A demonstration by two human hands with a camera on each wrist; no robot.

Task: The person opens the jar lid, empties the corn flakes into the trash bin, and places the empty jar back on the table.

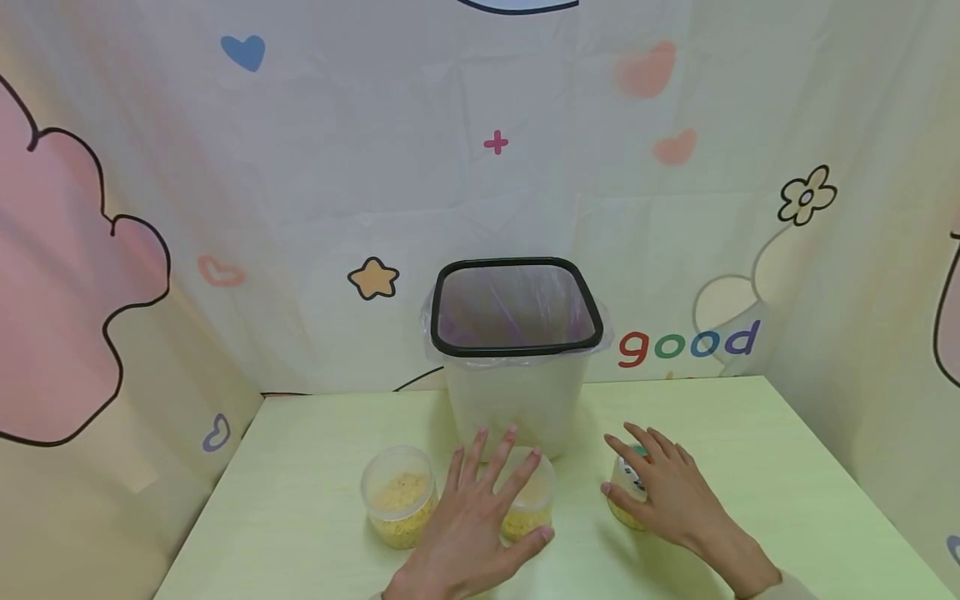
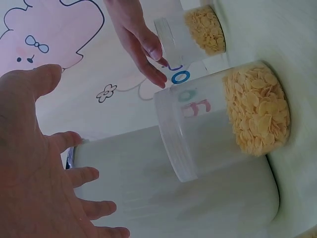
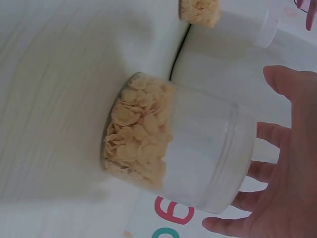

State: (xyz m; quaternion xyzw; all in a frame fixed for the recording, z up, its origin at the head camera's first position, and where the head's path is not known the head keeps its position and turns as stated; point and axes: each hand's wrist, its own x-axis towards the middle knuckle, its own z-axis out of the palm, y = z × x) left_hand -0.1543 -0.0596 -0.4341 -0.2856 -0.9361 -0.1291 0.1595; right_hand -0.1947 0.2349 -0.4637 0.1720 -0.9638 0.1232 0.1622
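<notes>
Fingers of the left hand and right hand are spread, nothing gripped, near the middle jar and right jar; with the left jar, these are stood upright, presumably so flakes stay settled.

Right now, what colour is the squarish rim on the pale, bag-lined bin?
The squarish rim is black; the head view shows it best.

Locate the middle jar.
In the head view, the middle jar stands just right of centre in front of the black-rimmed bin, partly hidden by the left hand.
</notes>
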